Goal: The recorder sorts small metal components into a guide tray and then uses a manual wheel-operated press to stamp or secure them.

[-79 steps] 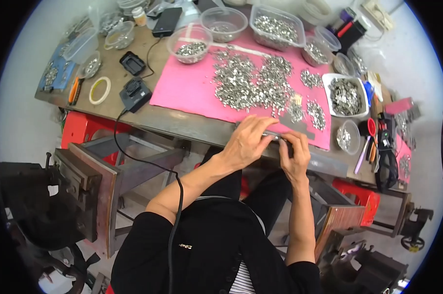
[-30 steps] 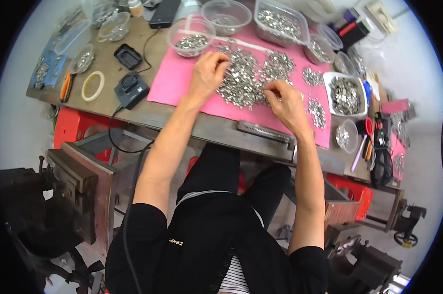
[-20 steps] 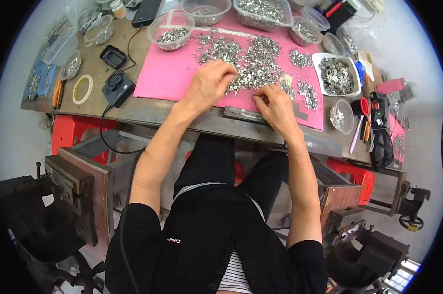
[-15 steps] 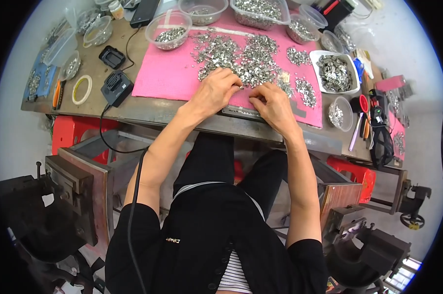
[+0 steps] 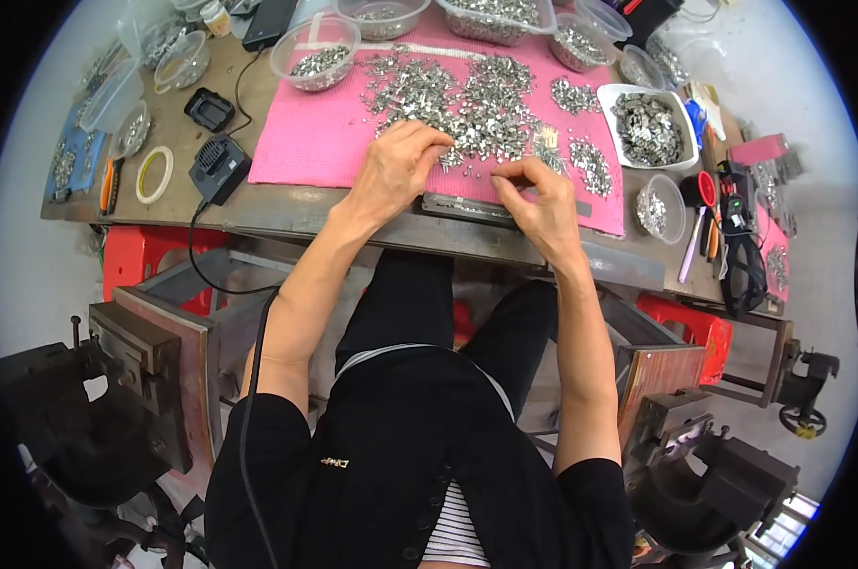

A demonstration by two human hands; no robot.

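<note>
A loose pile of small silvery metal parts (image 5: 495,100) covers the middle of a pink mat (image 5: 301,142). My left hand (image 5: 391,171) reaches the near edge of this pile, its fingers pinched together; whatever lies between the tips is too small to name. To its right, my right hand (image 5: 543,204) hovers over the mat's near edge, thumb and forefinger drawn close, their contents not distinguishable. A narrow dark metal bar-like fixture (image 5: 467,209) with a row of small shiny pieces along it lies at the table's front edge, between and below my hands. My right hand partly covers its right end.
Clear plastic bowls (image 5: 315,59) of metal parts line the back. A white tub (image 5: 647,128) and a small clear bowl (image 5: 658,211), both holding parts, stand at right. A black charger (image 5: 219,169) and a tape roll (image 5: 155,174) are at left. Vises (image 5: 135,370) flank me.
My hands have moved apart: the left one slightly leftward and up, the right one a little to the right and down. More of the metal fixture shows between them. The view has shifted slightly.
</note>
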